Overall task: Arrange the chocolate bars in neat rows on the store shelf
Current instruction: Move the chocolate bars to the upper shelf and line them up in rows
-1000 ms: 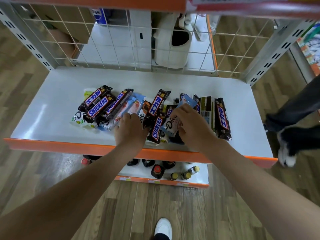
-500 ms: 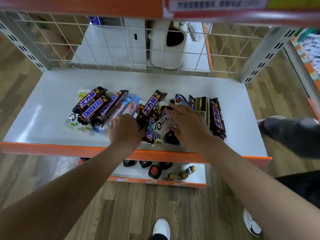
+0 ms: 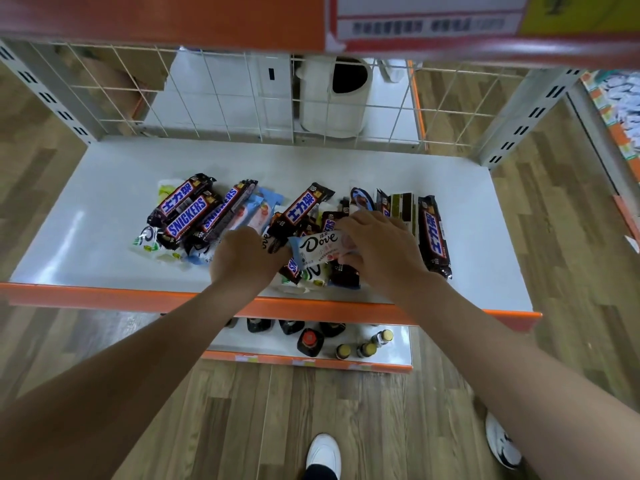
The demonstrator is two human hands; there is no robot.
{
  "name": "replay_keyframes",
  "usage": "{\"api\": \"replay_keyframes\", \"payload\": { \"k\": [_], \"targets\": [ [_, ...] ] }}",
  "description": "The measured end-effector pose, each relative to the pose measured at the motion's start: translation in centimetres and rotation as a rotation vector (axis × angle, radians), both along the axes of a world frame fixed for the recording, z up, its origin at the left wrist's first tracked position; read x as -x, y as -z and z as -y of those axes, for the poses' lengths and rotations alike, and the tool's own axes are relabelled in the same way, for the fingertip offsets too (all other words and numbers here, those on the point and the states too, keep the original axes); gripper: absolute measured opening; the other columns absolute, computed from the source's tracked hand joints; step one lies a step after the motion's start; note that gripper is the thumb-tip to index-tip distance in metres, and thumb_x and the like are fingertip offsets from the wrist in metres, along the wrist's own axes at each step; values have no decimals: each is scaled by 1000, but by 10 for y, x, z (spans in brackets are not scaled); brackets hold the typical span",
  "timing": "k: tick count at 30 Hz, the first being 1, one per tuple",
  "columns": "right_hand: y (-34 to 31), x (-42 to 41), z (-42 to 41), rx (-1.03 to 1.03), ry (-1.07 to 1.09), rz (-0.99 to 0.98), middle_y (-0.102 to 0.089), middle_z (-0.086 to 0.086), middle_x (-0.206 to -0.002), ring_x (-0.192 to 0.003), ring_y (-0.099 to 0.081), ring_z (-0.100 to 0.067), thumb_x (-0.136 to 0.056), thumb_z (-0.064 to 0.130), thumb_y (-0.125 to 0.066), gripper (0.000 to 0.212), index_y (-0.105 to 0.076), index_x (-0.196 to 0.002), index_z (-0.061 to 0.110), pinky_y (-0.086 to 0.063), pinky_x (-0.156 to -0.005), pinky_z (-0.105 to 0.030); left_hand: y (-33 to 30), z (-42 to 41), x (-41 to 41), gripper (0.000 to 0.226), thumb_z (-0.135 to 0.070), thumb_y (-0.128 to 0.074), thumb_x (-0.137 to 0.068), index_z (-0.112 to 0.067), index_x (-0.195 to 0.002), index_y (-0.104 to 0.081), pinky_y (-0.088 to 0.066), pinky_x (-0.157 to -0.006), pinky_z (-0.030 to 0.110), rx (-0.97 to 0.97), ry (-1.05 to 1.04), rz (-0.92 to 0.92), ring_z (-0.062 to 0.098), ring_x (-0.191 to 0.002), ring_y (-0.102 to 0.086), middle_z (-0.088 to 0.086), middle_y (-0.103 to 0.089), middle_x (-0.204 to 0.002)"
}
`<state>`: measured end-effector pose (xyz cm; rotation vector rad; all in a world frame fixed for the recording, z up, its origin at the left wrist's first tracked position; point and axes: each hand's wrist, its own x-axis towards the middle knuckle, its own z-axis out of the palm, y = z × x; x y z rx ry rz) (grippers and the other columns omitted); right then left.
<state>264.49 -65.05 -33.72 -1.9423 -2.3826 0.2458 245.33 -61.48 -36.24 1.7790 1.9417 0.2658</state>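
Shelving fills the view: a white store shelf (image 3: pixel 104 209) with an orange front lip and a wire grid back, seen from above by the person standing at it. Lower down, a second shelf carries dark bottles (image 3: pixel 310 341). Across the middle of the white shelf lies a loose heap of chocolate bars (image 3: pixel 194 216), dark Snickers wrappers crossing pale ones at odd angles, not yet in rows. At the right end one Snickers bar (image 3: pixel 433 233) lies straight, front to back, beside a few others set on edge, which looks like the start of a row. Both arms reach into the heap. The right hand (image 3: pixel 381 251) grips one end of a pale Dove bar (image 3: pixel 320 249), fingers curled over it, lifting it just above the pile, probably to sort it apart from the dark bars. The left hand (image 3: pixel 246 258) rests knuckles-up at the bar's other end; its fingers are curled under and hidden, so whether it grips anything cannot be told
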Motion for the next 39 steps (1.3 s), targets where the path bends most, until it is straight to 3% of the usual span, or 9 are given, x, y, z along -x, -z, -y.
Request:
{"api": "replay_keyframes", "payload": {
  "k": [5, 10, 12, 14, 16, 19, 28, 33, 39],
  "targets": [
    [-9, -9, -1, -3, 54, 43, -48, 3, -133, -125, -42, -20, -88, 32, -60, 42, -50, -128, 23, -28, -102, -35, -7, 6, 1, 51, -39, -62, -80, -11, -47, -35, -29, -49, 23, 83, -128, 200, 18, -43, -33, 2, -34, -46],
    [-9, -17, 2, 20, 105, 66, -51, 2, -125, -121, -43, -21, -88, 35, -61, 45, -48, -129, 23, -31, -98, -37, -15, 19, -13, 40, -30, -62, -80, -12, -50, -42, -27, -46, 22, -23, -162, 299, 13, -43, -39, -1, -41, -47],
    [-7, -18, 4, 31, 112, 79, -52, 2, -123, -119, -44, -21, -87, 37, -61, 43, -50, -126, 23, -32, -98, -38, -18, 22, -20, 29, -31, -63, -82, -18, -61, -48, -29, -47, 21, -74, -147, 330, 7, -53, -47, -4, -50, -61],
    [-5, -18, 6, 33, 117, 71, -53, 2, -122, -118, -45, -22, -88, 36, -60, 40, -52, -124, 22, -33, -98, -38, -16, 24, -23, 22, -37, -64, -80, -19, -83, -54, -36, -55, 24, -88, -56, 312, 13, -74, -56, -1, -56, -85],
    [-4, -17, 7, 39, 116, 70, -53, 2, -123, -118, -44, -21, -89, 36, -59, 39, -52, -124, 22, -32, -99, -39, -9, 26, -25, 36, -40, -65, -79, -15, -102, -53, -43, -67, 30, -60, 53, 238, 18, -91, -53, 2, -52, -102],
    [-2, -17, 8, 62, 102, 87, -52, 3, -125, -120, -43, -20, -89, 37, -58, 41, -50, -126, 23, -30, -100, -38, -5, 26, -28, 43, -37, -65, -79, -14, -112, -49, -44, -84, 39, -72, 139, 136, 22, -101, -48, 4, -47, -110],
    [-3, -20, 9, 81, 85, 83, -53, 6, -125, -119, -46, -19, -84, 46, -60, 48, -49, -127, 26, -31, -101, -37, -1, 18, -23, 45, -39, -66, -81, -15, -117, -54, -44, -92, 46, -57, 192, 180, 21, -105, -54, 4, -54, -115],
    [-4, -18, 9, 78, 95, 102, -54, 6, -124, -118, -46, -19, -84, 45, -61, 48, -50, -126, 26, -32, -102, -38, -5, 16, -19, 50, -33, -72, -79, -9, -121, -57, -44, -85, 30, -25, 228, 193, 22, -103, -56, 9, -55, -118],
    [-3, -14, 14, 30, 121, 96, -56, 5, -123, -118, -47, -21, -84, 41, -64, 46, -52, -126, 25, -32, -101, -38, -2, 16, -12, 51, -30, -75, -75, -11, -119, -57, -46, -88, 36, -52, 192, 178, 22, -105, -55, 8, -58, -116]
  ]
}}
